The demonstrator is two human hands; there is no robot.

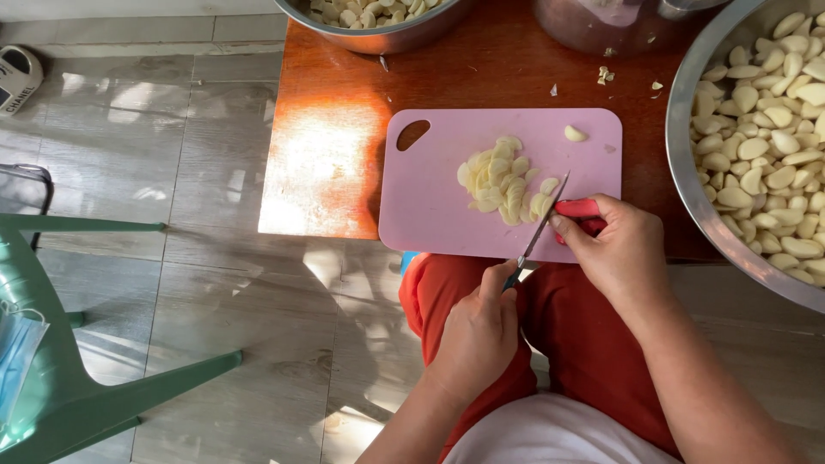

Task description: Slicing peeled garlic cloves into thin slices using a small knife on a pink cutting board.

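Slicing of peeled garlic on the pink plastic cutting board (447,215), which lies on the reddish-brown wooden desk (344,103) just above the person's lap.

Left hand (477,335): closed round the handle of a small thin-bladed knife (540,228), the blade angled up to the right edge of the garlic heap. Right hand (623,249): fingers curled, closed over a red object (577,208) at the board's near right edge; what it is I cannot tell, and whether a clove sits under the fingertips is hidden.

Done so far, by the look of it: a modest heap of pale garlic slices (501,180) in the middle of the board. One whole peeled clove (575,133) lies apart near the far right corner, uncut.

Left: judged a great deal. The large steel bowl (687,172) on the right is heaped with whole peeled cloves (773,146), and a second steel bowl (378,39) at the far edge also holds garlic, whether whole or cut I cannot tell. Work appears at an early stage.

Bits of garlic skin (606,76) are scattered on the desk beyond the board.
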